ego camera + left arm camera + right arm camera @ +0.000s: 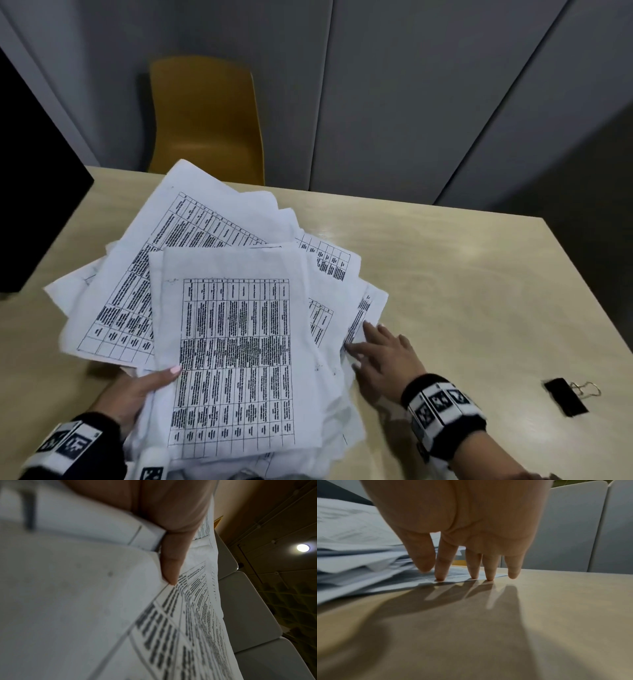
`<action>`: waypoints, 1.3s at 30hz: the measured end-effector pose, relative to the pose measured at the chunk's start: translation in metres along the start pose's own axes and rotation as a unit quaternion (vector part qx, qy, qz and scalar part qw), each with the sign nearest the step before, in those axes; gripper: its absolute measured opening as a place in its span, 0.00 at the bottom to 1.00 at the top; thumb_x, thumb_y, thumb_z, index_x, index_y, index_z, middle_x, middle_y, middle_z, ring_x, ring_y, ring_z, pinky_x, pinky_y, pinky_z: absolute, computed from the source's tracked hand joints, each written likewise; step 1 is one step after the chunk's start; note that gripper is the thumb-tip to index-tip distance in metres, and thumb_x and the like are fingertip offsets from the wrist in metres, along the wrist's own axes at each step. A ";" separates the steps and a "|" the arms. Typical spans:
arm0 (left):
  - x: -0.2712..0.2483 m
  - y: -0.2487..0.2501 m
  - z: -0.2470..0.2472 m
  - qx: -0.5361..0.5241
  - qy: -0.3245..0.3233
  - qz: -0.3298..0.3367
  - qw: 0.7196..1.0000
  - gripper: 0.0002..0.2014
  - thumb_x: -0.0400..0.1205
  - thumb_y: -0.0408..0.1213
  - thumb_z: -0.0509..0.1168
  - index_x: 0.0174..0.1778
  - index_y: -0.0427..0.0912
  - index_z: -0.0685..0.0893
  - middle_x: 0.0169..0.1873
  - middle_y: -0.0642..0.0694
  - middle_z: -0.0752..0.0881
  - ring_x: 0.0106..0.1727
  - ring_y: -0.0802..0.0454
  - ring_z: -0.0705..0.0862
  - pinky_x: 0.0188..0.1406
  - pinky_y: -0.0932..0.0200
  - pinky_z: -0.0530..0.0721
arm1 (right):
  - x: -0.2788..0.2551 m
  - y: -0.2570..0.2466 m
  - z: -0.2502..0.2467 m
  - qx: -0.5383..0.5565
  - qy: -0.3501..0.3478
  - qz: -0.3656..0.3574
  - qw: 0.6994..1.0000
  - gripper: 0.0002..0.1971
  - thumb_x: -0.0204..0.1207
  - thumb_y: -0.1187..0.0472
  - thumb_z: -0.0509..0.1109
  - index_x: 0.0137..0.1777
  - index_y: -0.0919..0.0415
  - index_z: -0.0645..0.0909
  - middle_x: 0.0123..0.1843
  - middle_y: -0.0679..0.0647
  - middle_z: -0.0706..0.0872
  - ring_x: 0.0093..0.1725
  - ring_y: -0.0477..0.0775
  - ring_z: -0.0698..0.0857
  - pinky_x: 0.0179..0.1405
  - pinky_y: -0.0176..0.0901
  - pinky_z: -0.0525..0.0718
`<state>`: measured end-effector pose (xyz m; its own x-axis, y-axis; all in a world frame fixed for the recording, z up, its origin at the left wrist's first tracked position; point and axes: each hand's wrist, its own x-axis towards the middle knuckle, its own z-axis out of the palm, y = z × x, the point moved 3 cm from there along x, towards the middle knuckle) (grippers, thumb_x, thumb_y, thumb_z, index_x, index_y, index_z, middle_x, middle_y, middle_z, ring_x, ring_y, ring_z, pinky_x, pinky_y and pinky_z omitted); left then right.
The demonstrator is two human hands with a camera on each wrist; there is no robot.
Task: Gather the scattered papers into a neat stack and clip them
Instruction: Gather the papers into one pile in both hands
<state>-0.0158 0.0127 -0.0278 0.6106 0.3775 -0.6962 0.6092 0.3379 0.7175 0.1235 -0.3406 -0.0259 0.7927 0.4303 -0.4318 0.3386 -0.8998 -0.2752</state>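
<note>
- My left hand (135,397) is gripping the messy papers (236,346), thumb on top.
- Right hand (383,356) is pressing flat fingertips (490,577) on a stray sheet's edge.
- Binder clip (568,395) is sitting off right on the surface (479,274), yellow chair (205,120) behind.

Crumpled matt papers (239,342), glossy wood-look table (462,274) (light sheen)

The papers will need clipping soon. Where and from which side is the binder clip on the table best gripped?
Take the binder clip by its wire handles, coming from its far right side with the right hand. It lies flat, its black body toward the person and the handles away, so probably only they offer a grip that opens it.
</note>
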 end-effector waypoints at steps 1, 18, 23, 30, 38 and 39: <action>0.002 -0.001 0.002 0.006 -0.003 -0.006 1.000 0.24 0.62 0.37 0.75 0.51 0.27 0.85 0.45 0.28 0.89 0.52 0.28 0.86 0.65 0.27 0.74 | -0.006 -0.003 0.005 0.025 -0.001 -0.001 1.000 0.21 0.76 0.45 0.53 0.69 0.34 0.74 0.84 0.47 0.56 0.83 0.54 0.53 0.79 0.55 0.52; -0.016 0.011 0.042 0.130 -0.019 -0.045 0.990 0.49 0.56 0.55 0.77 0.73 0.40 0.70 0.76 0.32 0.69 0.75 0.30 0.67 0.71 0.29 0.63 | 0.004 -0.018 0.030 0.699 0.099 0.171 0.687 0.49 0.29 0.48 0.90 0.54 0.66 0.78 0.42 0.59 0.88 0.36 0.55 0.88 0.34 0.43 0.87; -0.027 0.023 0.066 0.124 -0.066 0.002 0.990 0.34 0.72 0.40 0.72 0.72 0.36 0.68 0.75 0.33 0.71 0.75 0.35 0.69 0.76 0.38 0.60 | 0.000 -0.022 0.041 0.706 0.019 0.153 0.692 0.30 0.63 0.69 0.78 0.67 0.68 0.76 0.44 0.55 0.91 0.35 0.49 0.91 0.29 0.38 0.87; -0.030 0.034 0.081 0.103 -0.082 0.037 0.991 0.27 0.73 0.25 0.69 0.68 0.34 0.69 0.67 0.40 0.76 0.67 0.44 0.74 0.73 0.47 0.64 | 0.003 -0.012 0.026 0.727 -0.023 0.176 0.663 0.07 0.72 0.62 0.72 0.49 0.64 0.84 0.38 0.59 0.90 0.32 0.56 0.88 0.42 0.47 0.86; -0.002 0.024 0.076 0.126 -0.071 0.040 0.989 0.21 0.70 0.32 0.76 0.57 0.37 0.78 0.57 0.39 0.84 0.57 0.42 0.81 0.66 0.51 0.72 | 0.004 -0.010 0.025 0.645 0.011 0.126 0.753 0.25 0.50 0.68 0.74 0.52 0.66 0.81 0.36 0.54 0.91 0.39 0.56 0.90 0.42 0.46 0.88; -0.001 0.024 0.075 0.130 -0.067 0.052 0.988 0.20 0.70 0.32 0.76 0.55 0.41 0.78 0.56 0.41 0.84 0.58 0.43 0.81 0.68 0.49 0.72 | 0.001 -0.008 0.024 0.668 0.011 0.119 0.734 0.25 0.51 0.70 0.73 0.52 0.68 0.81 0.33 0.54 0.91 0.34 0.53 0.90 0.35 0.43 0.88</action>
<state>0.0363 -0.0447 -0.0114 0.7276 0.2742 -0.6288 0.6388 0.0633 0.7668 0.1099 -0.3315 -0.0451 0.7614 0.2583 -0.5946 -0.5993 -0.0695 -0.7975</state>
